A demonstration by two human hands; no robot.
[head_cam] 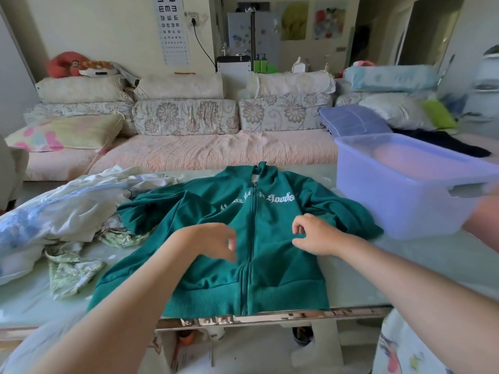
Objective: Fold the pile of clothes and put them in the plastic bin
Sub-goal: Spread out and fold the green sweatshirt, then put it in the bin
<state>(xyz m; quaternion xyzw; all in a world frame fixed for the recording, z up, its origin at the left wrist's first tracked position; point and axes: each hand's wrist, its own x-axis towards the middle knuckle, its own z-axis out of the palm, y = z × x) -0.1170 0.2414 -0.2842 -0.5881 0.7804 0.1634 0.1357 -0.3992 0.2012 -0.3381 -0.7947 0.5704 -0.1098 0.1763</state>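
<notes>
Left hand, right hand hang over one hoodie beside one bin.

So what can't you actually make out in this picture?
Head view:
Hoodie lettering: blurred, middle lost in a fold.
Plastic bin contents: only a pinkish blur through its cloudy wall; right end cut off by the frame.
Left hand: fingers motion-blurred, grip unclear.
Clothes pile: cut off at the left edge.
</notes>
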